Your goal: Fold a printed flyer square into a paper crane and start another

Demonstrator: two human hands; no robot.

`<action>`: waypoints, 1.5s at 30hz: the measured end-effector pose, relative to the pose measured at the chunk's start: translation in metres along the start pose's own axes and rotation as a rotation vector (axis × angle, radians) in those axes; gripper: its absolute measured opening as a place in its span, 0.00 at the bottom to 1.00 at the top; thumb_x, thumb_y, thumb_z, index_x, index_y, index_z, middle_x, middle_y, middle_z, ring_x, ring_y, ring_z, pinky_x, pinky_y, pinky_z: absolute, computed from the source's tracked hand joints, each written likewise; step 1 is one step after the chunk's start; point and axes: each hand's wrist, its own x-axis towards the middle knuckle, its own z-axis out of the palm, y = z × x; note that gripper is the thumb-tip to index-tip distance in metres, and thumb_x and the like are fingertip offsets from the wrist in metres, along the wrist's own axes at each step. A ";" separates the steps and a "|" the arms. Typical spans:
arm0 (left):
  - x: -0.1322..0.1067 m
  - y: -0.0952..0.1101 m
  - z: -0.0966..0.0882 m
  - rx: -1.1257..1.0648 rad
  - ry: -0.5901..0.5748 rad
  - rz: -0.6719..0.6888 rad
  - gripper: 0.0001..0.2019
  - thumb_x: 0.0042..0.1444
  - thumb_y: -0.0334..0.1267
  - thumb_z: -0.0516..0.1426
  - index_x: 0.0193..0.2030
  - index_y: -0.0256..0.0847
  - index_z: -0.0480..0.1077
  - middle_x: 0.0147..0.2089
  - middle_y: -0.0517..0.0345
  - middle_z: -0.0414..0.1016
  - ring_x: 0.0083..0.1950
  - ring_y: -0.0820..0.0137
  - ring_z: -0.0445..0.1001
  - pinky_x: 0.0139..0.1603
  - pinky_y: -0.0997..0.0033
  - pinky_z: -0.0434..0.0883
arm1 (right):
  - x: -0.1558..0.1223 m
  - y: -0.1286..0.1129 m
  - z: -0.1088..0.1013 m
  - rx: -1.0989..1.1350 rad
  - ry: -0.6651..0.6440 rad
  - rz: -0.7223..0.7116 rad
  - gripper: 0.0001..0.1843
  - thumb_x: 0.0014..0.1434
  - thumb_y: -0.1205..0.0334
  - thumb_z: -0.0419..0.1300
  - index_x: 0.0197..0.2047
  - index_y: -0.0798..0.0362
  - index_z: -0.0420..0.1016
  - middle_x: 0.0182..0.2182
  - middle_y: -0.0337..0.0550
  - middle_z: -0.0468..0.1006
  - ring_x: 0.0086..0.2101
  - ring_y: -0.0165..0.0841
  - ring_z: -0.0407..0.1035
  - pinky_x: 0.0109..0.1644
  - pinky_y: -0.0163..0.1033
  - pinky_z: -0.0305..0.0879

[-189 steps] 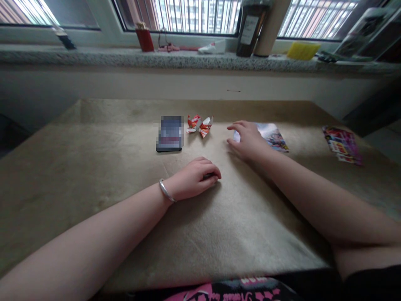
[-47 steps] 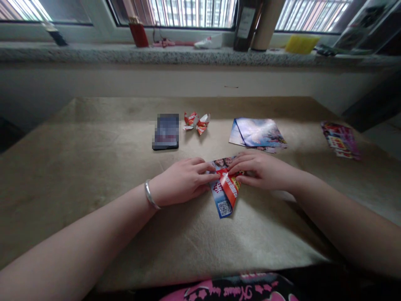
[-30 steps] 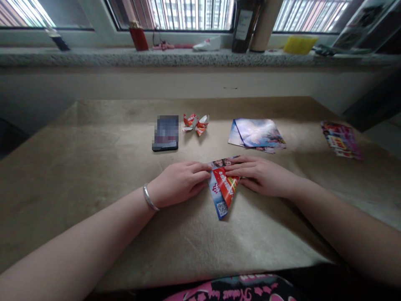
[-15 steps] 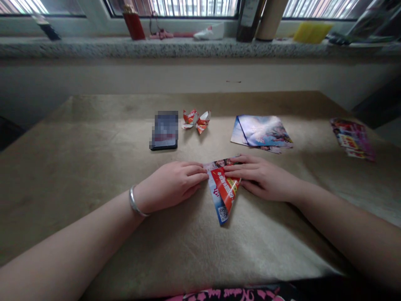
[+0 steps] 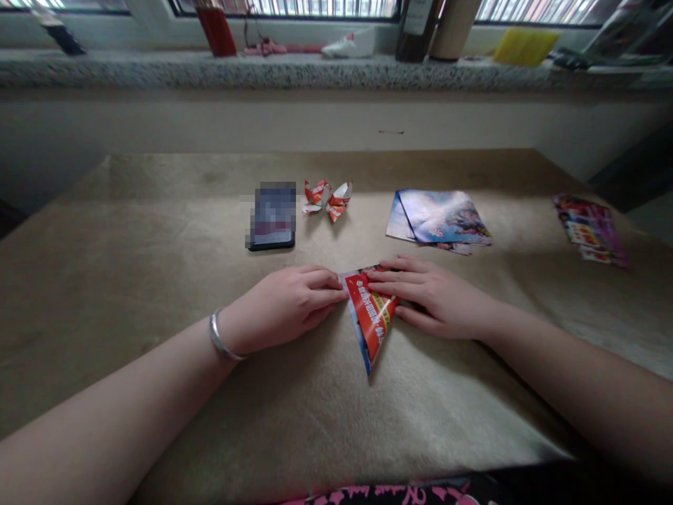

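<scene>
A glossy printed paper flyer (image 5: pixel 371 315), folded to a narrow triangle, lies on the table with its point toward me. Its red flap with white lettering faces up, and a strip of blue shows along the left edge. My left hand (image 5: pixel 294 305), a silver bangle on its wrist, is closed with its fingertips on the flyer's upper left corner. From the right, my right hand (image 5: pixel 436 294) holds the flap: its fingers press on top and its thumb rests at the right edge. My fingers cover part of the upper edge.
Beyond my hands lie a dark phone (image 5: pixel 273 217), partly blurred out, and a red-and-white folded paper piece (image 5: pixel 329 200). Several blue printed sheets (image 5: pixel 442 217) overlap further right, with pink printed papers (image 5: pixel 592 228) near the right edge. Bottles and a yellow object (image 5: pixel 526 45) stand on the windowsill.
The red flap has moved left under my right fingers and covers more of the blue side. My right hand has shifted slightly left; my left hand stays at the corner.
</scene>
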 end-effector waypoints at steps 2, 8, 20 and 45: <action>0.000 -0.001 0.001 0.002 0.000 0.004 0.15 0.63 0.34 0.49 0.53 0.42 0.71 0.51 0.51 0.73 0.49 0.67 0.73 0.51 0.65 0.72 | 0.002 0.000 0.001 0.000 0.001 -0.001 0.26 0.62 0.60 0.52 0.63 0.48 0.62 0.61 0.41 0.65 0.61 0.39 0.56 0.63 0.53 0.55; -0.001 -0.003 0.003 -0.032 -0.010 -0.009 0.15 0.63 0.34 0.49 0.52 0.43 0.72 0.50 0.51 0.74 0.49 0.68 0.73 0.51 0.66 0.72 | 0.006 -0.001 0.004 -0.004 -0.002 -0.010 0.25 0.62 0.58 0.53 0.63 0.49 0.62 0.61 0.41 0.65 0.61 0.40 0.55 0.64 0.53 0.54; -0.001 -0.004 0.002 0.006 0.001 0.025 0.16 0.65 0.35 0.47 0.54 0.42 0.71 0.48 0.53 0.76 0.48 0.68 0.74 0.50 0.66 0.73 | 0.009 -0.002 0.007 -0.042 -0.009 -0.007 0.24 0.64 0.56 0.51 0.63 0.49 0.62 0.61 0.42 0.65 0.61 0.42 0.56 0.63 0.56 0.53; -0.001 -0.004 0.006 -0.042 0.052 -0.001 0.14 0.62 0.35 0.50 0.51 0.43 0.73 0.47 0.51 0.76 0.47 0.68 0.74 0.48 0.65 0.73 | 0.009 -0.002 0.008 0.015 0.005 0.005 0.26 0.63 0.58 0.52 0.63 0.48 0.61 0.61 0.42 0.65 0.62 0.42 0.54 0.63 0.56 0.53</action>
